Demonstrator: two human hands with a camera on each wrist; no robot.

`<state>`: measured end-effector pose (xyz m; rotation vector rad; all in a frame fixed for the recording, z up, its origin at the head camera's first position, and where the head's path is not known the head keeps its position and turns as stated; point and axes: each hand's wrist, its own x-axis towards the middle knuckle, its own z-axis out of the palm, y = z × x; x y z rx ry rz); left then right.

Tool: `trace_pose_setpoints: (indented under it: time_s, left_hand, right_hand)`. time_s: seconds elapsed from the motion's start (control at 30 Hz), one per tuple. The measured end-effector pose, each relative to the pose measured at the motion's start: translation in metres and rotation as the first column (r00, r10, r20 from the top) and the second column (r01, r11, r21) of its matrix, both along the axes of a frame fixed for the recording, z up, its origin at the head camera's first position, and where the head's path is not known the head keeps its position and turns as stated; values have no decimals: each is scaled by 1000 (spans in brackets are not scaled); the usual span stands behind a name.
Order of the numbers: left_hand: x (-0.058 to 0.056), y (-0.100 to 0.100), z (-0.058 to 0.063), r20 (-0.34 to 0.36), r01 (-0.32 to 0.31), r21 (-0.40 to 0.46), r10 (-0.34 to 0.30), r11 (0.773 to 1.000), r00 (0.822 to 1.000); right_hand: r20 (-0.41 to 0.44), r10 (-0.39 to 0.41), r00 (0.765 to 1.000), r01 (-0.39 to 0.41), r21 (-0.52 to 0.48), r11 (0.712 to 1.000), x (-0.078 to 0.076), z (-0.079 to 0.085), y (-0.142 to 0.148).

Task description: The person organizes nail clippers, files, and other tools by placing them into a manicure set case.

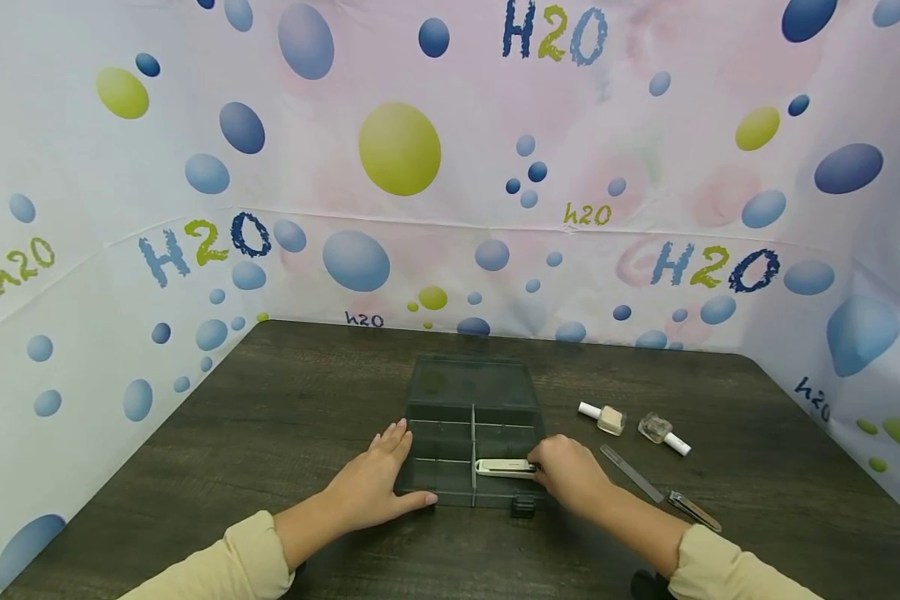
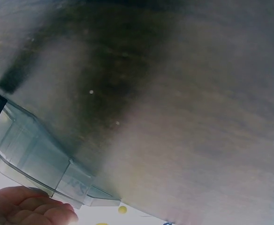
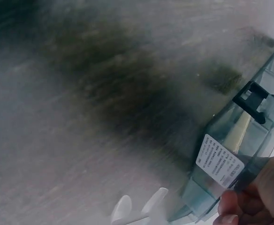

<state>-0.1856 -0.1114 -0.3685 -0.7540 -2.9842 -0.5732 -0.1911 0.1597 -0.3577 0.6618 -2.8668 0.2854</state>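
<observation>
A clear grey compartment box (image 1: 441, 451) lies on the dark table with its lid (image 1: 471, 383) folded back. My left hand (image 1: 367, 487) rests against the box's left side, fingers extended and thumb at the front corner. At the right front compartment, my right hand (image 1: 573, 475) pinches the dark right end of a cream nail clipper (image 1: 502, 468), which lies level over that compartment. Through the box wall in the right wrist view, part of the cream clipper (image 3: 239, 133) shows. My right fingertips are partly hidden in the head view.
Right of the box lie two nail polish bottles with white caps, one beige (image 1: 611, 420) and one clear (image 1: 654, 428). Nearer to me are a nail file (image 1: 632, 473) and a metal nail clipper (image 1: 693, 510). A patterned sheet (image 1: 480, 200) rises behind the table.
</observation>
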Motion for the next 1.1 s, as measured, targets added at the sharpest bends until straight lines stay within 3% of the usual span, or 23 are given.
trace_pose_setpoints:
  time_s: [0.1,0.27,0.37,0.57,0.77,1.1]
  left_hand:
    - [0,0,1,3,-5,-3,5,1000,1000]
    - [1,1,0,6,-8,-4,8,1000,1000]
    - [0,1,0,6,-6,-4,6,1000,1000]
    - [0,1,-1,-3,-6,-5,6,1000,1000]
    - [0,1,-1,-6,-8,-6,8,1000,1000]
    - [1,2,-1,3,-12,-4,12,1000,1000]
  right_hand:
    - [-10,-1,1000,1,-14,1000,0,0,0]
    - [-85,95,992,-103,-85,991,2,1,9]
    - [-124,133,983,-152,-164,975,2,1,17]
    - [-275,128,953,-208,-284,936,6,1,33]
    - [-356,34,934,-155,-317,936,12,4,51]
    - [-357,-129,925,-15,-373,928,23,-1,84]
